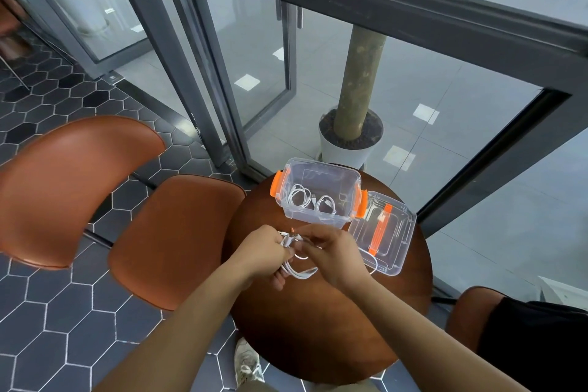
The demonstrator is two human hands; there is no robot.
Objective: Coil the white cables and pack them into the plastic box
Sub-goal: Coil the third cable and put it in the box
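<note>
A clear plastic box with orange latches stands open at the far side of the small round brown table. Two coiled white cables lie inside it. Both hands meet just in front of the box, above the table. My left hand grips a bundle of white cable whose loops hang below the fingers. My right hand pinches the same cable near its plug ends, close to the left fingers.
The box's clear lid with an orange handle lies right of the box. A brown chair stands left of the table, another at the right. A potted tree stands behind glass beyond the table.
</note>
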